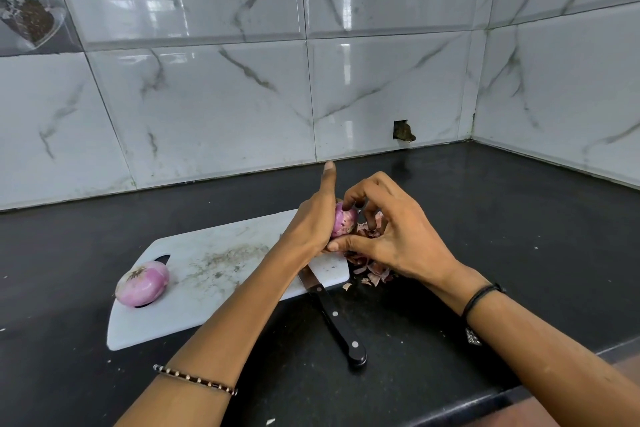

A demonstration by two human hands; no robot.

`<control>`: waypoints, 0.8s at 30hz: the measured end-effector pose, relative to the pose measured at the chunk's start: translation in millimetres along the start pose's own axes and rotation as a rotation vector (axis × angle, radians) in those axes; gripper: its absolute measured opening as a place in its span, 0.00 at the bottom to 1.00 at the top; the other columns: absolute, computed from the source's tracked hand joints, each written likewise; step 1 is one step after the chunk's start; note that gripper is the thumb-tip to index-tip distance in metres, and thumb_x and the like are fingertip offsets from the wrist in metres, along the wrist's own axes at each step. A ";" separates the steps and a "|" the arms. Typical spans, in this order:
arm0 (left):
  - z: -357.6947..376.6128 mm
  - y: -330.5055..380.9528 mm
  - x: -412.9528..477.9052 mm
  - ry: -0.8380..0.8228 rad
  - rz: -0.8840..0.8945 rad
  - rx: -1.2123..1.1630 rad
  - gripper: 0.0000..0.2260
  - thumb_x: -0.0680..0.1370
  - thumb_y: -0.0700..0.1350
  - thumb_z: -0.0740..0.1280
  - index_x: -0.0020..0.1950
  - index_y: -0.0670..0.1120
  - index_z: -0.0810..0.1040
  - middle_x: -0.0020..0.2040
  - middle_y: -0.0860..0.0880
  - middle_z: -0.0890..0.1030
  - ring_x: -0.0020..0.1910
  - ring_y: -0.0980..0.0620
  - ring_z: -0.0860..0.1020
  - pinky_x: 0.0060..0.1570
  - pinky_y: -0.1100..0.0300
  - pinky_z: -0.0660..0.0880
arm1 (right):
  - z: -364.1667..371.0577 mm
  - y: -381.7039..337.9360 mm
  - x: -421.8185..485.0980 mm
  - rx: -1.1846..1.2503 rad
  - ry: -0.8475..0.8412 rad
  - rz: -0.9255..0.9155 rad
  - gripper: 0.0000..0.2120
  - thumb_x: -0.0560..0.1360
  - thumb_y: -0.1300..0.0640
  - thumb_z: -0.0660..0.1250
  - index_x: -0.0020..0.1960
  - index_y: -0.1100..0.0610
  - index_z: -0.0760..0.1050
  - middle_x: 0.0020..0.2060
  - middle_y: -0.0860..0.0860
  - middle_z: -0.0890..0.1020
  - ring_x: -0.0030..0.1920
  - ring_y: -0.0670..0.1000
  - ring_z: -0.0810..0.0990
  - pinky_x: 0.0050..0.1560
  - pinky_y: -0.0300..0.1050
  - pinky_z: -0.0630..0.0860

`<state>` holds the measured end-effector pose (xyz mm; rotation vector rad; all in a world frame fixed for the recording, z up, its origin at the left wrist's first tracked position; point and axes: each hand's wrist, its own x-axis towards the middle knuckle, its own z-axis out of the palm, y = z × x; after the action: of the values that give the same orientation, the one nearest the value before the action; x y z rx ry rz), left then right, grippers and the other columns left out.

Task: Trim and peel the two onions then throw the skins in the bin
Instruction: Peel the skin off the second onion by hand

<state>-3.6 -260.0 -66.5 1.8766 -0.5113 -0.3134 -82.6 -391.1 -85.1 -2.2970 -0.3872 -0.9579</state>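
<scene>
My left hand [313, 218] grips a small purple onion [343, 222] above the right end of the white cutting board [214, 274], its thumb sticking up. My right hand [388, 229] pinches the same onion, forefinger on its top and thumb under it. A second, peeled purple onion [142, 283] lies on the board's left end. Loose onion skins [372, 267] are heaped on the black counter just right of the board, partly hidden under my right hand. A black-handled knife [334, 315] lies across the board's near right corner, its blade partly under my left forearm.
The black counter [485, 218] runs into a corner of marble-look wall tiles at the back and right. A small hole in the tile [403, 131] sits low on the back wall. The counter's front edge crosses the lower right. No bin is in view.
</scene>
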 end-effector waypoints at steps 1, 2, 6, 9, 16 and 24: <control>0.4 0.2 -0.1 0.011 0.018 0.030 0.39 0.79 0.73 0.40 0.32 0.47 0.75 0.23 0.51 0.76 0.27 0.52 0.75 0.48 0.48 0.74 | -0.1 0.0 -0.2 -0.001 -0.004 0.007 0.24 0.64 0.41 0.82 0.54 0.48 0.76 0.50 0.42 0.74 0.49 0.47 0.77 0.46 0.47 0.77; 0.5 -0.6 1.2 0.020 0.028 0.068 0.40 0.79 0.72 0.40 0.33 0.45 0.77 0.26 0.49 0.79 0.30 0.50 0.78 0.48 0.49 0.75 | -0.2 -0.4 -0.6 0.001 -0.009 0.015 0.24 0.64 0.40 0.81 0.53 0.48 0.76 0.50 0.42 0.74 0.48 0.47 0.77 0.46 0.49 0.77; 0.1 -1.0 3.2 0.004 0.031 0.059 0.40 0.80 0.71 0.40 0.21 0.50 0.74 0.22 0.53 0.73 0.22 0.57 0.73 0.40 0.55 0.73 | 2.3 -2.9 -1.5 0.009 -0.017 0.000 0.19 0.66 0.40 0.80 0.42 0.50 0.74 0.45 0.43 0.73 0.43 0.48 0.76 0.41 0.57 0.77; -1.9 1.2 4.8 -0.009 0.039 0.034 0.40 0.80 0.72 0.40 0.21 0.50 0.71 0.20 0.51 0.70 0.18 0.56 0.69 0.33 0.58 0.69 | 2.3 -4.0 -0.8 -0.018 0.043 0.005 0.22 0.64 0.38 0.80 0.41 0.50 0.71 0.40 0.42 0.72 0.40 0.48 0.73 0.38 0.55 0.75; -2.2 -1.1 2.5 -0.012 0.014 0.037 0.38 0.79 0.73 0.41 0.29 0.48 0.74 0.22 0.51 0.73 0.19 0.57 0.71 0.32 0.58 0.68 | -0.8 -4.8 0.4 -0.021 0.029 0.021 0.28 0.62 0.37 0.81 0.51 0.49 0.73 0.46 0.41 0.75 0.40 0.49 0.75 0.41 0.50 0.76; -9.4 2.5 -0.7 -0.028 -0.074 -0.006 0.39 0.80 0.72 0.41 0.38 0.45 0.78 0.21 0.53 0.67 0.16 0.58 0.62 0.20 0.66 0.60 | -1.3 -0.6 -0.1 0.026 0.002 -0.031 0.10 0.76 0.55 0.76 0.56 0.53 0.81 0.53 0.42 0.79 0.42 0.48 0.79 0.46 0.37 0.76</control>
<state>-0.4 -252.7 -60.9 1.8903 -0.4600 -0.3900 -83.6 -391.4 -84.3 -2.2727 -0.4328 -0.9655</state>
